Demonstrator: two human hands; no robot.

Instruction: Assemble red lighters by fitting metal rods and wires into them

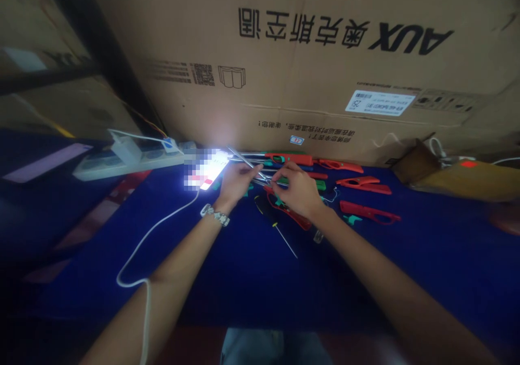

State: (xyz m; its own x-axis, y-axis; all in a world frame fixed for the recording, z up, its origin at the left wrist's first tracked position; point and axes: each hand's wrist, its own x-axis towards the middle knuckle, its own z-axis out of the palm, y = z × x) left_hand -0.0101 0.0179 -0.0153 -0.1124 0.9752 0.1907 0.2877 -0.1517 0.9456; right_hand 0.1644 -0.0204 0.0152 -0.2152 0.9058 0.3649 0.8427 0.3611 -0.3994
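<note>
My left hand (pixel 238 181) is closed around a slim silver metal tube (pixel 242 157), which slants down toward the right. Close beside it, my right hand (pixel 297 188) is pinched at the tube's lower end; whatever its fingertips hold is too small to make out. Under and behind both hands lie red and green stick lighters, among them a red lighter (pixel 298 160) with a metal nozzle. An opened red casing (pixel 298 219) rests below my right hand. A screwdriver (pixel 276 225) with a black and yellow handle lies in front of the hands.
A lit phone (pixel 217 165) with a white cable (pixel 156 225) lies left of my hands, near a white power strip (pixel 138 162). More red casings (pixel 369 212) and a small green part (pixel 352 219) are at right. A large cardboard box (pixel 300 83) stands behind the blue cloth (pixel 252 284).
</note>
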